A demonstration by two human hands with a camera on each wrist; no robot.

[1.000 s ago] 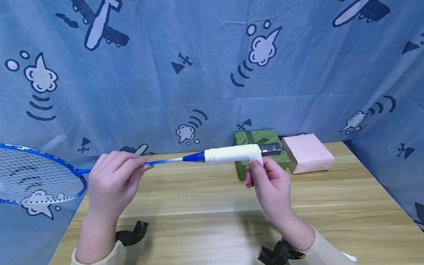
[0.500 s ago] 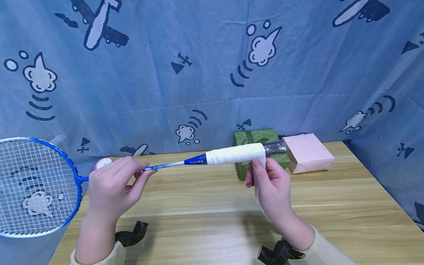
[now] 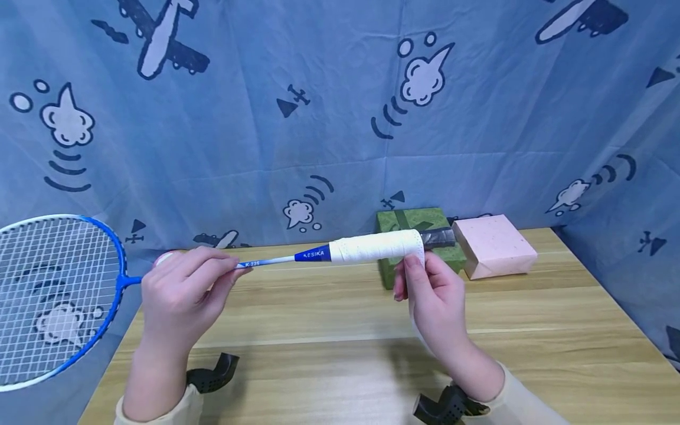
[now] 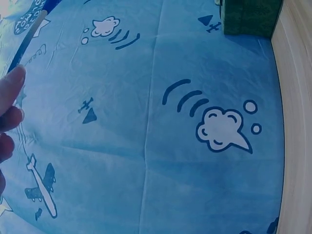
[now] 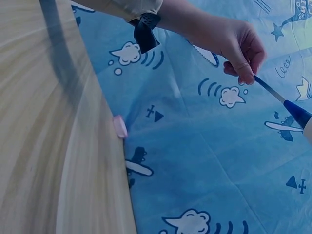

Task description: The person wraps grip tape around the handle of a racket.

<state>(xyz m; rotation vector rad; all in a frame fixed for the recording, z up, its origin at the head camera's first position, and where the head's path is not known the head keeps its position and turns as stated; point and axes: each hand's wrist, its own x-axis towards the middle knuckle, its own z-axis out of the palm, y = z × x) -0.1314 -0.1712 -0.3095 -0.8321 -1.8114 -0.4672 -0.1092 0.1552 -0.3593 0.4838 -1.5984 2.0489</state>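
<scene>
Here, a blue badminton racket [image 3: 223,265] is held level above the wooden table [image 3: 340,354]; its strung head juts past the table's left edge, its handle points right. The thin shaft is pinched by the left hand [image 3: 183,292] — fingers curled over it, thumb beneath; the same pinch is seen from the right wrist view, fingertips closed on the shaft just short of the blue cone. The handle is covered for most of its length by white grip tape [image 3: 374,248]; a dark bare stretch is left at the butt end. The loose end of the tape is pinched by the right hand [image 3: 432,301] just under the handle, thumb and forefinger pressed together on it. Behind the handle a green box [image 3: 395,221] is set on the table, a pink box [image 3: 494,245] just beside it on the right; a blue cloth [image 3: 340,118] with planes and clouds is hung behind.
</scene>
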